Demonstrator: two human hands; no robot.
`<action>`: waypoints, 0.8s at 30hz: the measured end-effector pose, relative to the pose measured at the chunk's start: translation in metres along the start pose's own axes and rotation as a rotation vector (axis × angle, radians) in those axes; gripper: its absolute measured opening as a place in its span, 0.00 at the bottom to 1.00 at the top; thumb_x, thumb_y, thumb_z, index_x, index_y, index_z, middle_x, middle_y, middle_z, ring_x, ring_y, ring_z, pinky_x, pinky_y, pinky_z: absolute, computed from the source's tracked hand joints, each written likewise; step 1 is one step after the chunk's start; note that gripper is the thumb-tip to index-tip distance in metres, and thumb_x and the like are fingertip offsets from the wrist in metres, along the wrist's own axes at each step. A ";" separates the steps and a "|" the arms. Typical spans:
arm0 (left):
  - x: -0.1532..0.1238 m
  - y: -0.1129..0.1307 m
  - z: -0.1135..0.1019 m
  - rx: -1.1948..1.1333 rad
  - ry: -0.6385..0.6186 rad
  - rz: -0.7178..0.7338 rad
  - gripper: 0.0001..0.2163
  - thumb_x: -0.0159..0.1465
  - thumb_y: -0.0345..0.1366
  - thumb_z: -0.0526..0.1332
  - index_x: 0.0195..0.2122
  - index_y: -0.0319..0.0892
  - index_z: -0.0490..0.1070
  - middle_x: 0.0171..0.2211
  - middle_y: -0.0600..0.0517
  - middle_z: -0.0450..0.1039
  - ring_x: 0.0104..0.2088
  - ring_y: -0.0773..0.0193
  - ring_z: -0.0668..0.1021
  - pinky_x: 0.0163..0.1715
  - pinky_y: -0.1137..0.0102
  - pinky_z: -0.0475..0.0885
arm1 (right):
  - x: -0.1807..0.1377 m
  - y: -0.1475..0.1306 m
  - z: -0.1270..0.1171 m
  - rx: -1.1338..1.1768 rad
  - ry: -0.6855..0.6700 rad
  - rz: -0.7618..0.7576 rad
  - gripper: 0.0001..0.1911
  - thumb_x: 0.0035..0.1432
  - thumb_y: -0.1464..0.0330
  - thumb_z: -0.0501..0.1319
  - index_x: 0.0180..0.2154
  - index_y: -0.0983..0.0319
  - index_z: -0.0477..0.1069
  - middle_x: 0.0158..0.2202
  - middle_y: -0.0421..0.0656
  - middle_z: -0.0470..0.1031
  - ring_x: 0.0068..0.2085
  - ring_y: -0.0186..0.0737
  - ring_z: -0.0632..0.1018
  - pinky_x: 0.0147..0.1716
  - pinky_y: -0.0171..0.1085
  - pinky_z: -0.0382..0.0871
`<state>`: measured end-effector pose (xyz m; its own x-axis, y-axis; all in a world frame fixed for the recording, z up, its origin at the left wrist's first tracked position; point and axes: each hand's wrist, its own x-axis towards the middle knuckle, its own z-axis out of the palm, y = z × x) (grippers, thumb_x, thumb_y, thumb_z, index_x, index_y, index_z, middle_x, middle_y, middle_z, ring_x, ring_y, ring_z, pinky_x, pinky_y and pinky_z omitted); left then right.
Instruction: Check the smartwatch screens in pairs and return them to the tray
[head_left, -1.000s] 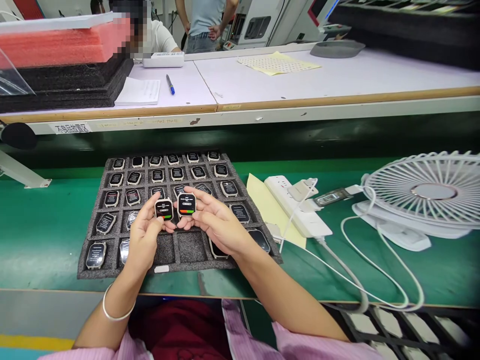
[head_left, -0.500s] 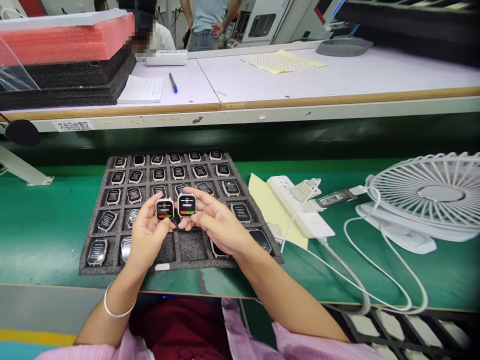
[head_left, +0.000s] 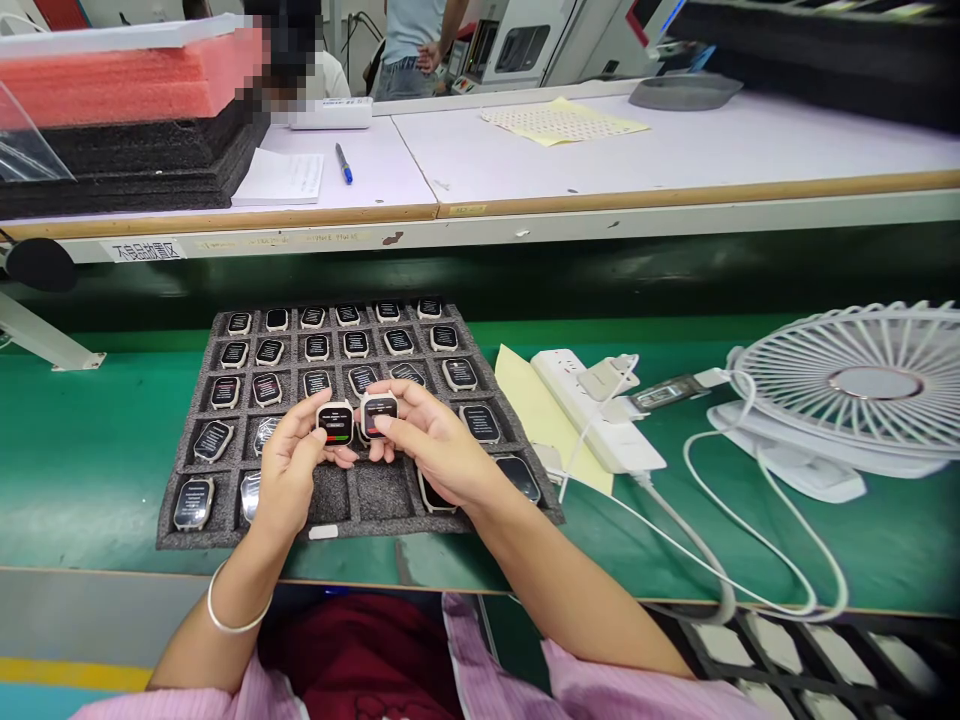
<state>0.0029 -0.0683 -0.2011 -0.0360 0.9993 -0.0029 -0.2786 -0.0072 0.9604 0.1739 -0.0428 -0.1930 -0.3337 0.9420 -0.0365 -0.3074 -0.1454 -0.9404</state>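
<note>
Two watches sit in your hands, side by side and almost touching, a little left of the frame's centre. Your left hand (head_left: 289,470) grips the left watch (head_left: 335,423) between thumb and fingers. Its lit screen faces up, with a red and green bar along the lower edge. Your right hand (head_left: 433,452) pinches the right watch (head_left: 379,412) by its edges, and your thumb lies across part of that screen, so little of it can be read. Both watches are held just above the middle rows of the foam tray (head_left: 381,492), and a silver bangle (head_left: 225,622) circles your left wrist.

The tray is dark grey and cut into a grid of compartments. Most of them hold other watches (head_left: 316,348) lying screen up, while a few near the front edge, below your hands, are bare.

Just right of the tray a yellow sheet (head_left: 521,400) lies on the green bench (head_left: 90,460), partly under a white power strip (head_left: 626,445). From there a white cable (head_left: 679,528) runs toward the lower right. A white fan (head_left: 855,385) lies at the right edge.

Across the upper frame runs a raised pale shelf (head_left: 675,150). On it are a blue pen (head_left: 343,163), a notepad (head_left: 279,180) and, at the upper left, pink foam (head_left: 127,80) on stacked black foam (head_left: 135,165). Another person (head_left: 409,40) stands at the top centre.
</note>
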 end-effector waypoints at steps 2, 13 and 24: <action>0.000 0.000 0.000 0.002 0.006 -0.003 0.17 0.61 0.37 0.62 0.52 0.41 0.73 0.39 0.49 0.79 0.25 0.66 0.81 0.27 0.68 0.78 | 0.000 0.000 0.000 -0.008 0.004 0.007 0.15 0.57 0.68 0.66 0.45 0.59 0.67 0.37 0.40 0.77 0.25 0.30 0.75 0.24 0.32 0.65; 0.002 -0.003 0.001 0.077 -0.012 0.099 0.22 0.57 0.30 0.66 0.53 0.43 0.70 0.43 0.49 0.78 0.26 0.71 0.79 0.30 0.72 0.78 | 0.000 0.002 0.000 0.051 -0.039 -0.006 0.22 0.51 0.76 0.62 0.49 0.59 0.67 0.33 0.38 0.76 0.30 0.35 0.79 0.31 0.37 0.73; 0.001 -0.004 0.001 0.096 -0.044 0.107 0.23 0.59 0.30 0.66 0.56 0.44 0.69 0.47 0.47 0.77 0.29 0.70 0.80 0.34 0.70 0.80 | -0.001 0.002 0.001 0.042 -0.046 -0.026 0.24 0.51 0.76 0.63 0.51 0.58 0.67 0.35 0.39 0.76 0.31 0.34 0.79 0.33 0.38 0.74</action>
<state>0.0047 -0.0671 -0.2048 -0.0183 0.9937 0.1108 -0.1819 -0.1123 0.9769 0.1728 -0.0445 -0.1940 -0.3658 0.9307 0.0045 -0.3533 -0.1344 -0.9258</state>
